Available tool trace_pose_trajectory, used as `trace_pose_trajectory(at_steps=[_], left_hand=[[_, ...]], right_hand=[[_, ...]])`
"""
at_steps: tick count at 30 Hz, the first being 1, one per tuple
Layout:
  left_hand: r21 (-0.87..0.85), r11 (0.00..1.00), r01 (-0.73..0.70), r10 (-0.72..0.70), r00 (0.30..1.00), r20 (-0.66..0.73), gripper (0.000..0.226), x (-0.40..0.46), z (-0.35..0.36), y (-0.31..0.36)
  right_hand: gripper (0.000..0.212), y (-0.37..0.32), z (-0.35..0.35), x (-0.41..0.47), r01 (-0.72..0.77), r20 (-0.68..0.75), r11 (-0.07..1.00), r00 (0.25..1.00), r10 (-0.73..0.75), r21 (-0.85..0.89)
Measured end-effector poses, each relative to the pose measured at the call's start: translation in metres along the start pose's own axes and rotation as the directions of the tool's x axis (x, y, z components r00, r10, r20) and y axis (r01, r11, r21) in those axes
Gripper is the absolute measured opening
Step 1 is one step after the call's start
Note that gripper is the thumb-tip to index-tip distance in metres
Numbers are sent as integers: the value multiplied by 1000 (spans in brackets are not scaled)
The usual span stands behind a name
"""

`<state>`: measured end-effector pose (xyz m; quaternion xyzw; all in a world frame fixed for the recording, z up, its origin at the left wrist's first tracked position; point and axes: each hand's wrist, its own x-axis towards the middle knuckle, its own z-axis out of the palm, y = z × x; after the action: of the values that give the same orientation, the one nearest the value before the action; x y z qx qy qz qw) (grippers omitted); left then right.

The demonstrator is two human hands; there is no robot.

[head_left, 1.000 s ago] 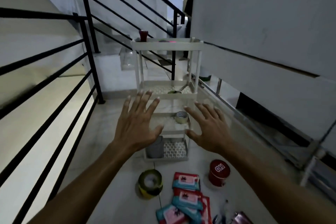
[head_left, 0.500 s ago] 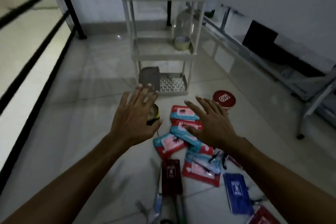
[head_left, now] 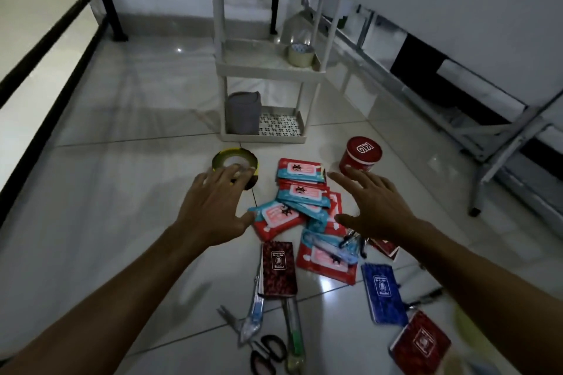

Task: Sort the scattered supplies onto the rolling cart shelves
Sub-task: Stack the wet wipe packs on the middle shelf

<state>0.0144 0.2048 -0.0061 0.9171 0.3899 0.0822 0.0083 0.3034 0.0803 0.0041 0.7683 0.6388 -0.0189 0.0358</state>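
Hovering spread and empty — left hand (head_left: 213, 207), right hand (head_left: 376, 204) — above red-and-teal packets (head_left: 300, 192).

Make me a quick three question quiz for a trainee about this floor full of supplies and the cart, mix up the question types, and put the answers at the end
1. True or false: the clear tape roll already sits on a shelf of the cart.
2. Multiple choice: what lies nearest the left hand's fingertips? A) the scissors B) the yellow-black tape roll C) the blue notebook
3. Fill in: the grey container stands on the cart's ____ shelf.

Key
1. True.
2. B; the fingertips reach over its near rim, while the scissors and blue notebook lie close to the person.
3. Bottom. Both hands are open, and the right hand hovers near the red tin, holding nothing.
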Motion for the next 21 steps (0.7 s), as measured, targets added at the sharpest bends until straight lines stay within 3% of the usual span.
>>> trace_pose_trajectory(at_steps=[4, 10, 16, 21], left_hand=[[-38, 998, 45, -41, 996, 81, 89, 5, 11, -10], [-65, 998, 1, 12, 978, 209, 93, 38, 37, -5], [19, 994, -109, 89, 889, 449, 97, 82, 58, -4], [31, 997, -72, 43, 830, 556, 99, 102, 76, 7]], right_hand=[[96, 2, 2, 11, -17, 29, 1000, 999, 17, -4], [98, 5, 39, 33, 76, 63, 997, 995, -76, -6], [106, 19, 86, 63, 133, 172, 991, 976, -135, 22], [107, 40, 104, 87, 229, 224, 973, 948, -228, 23]])
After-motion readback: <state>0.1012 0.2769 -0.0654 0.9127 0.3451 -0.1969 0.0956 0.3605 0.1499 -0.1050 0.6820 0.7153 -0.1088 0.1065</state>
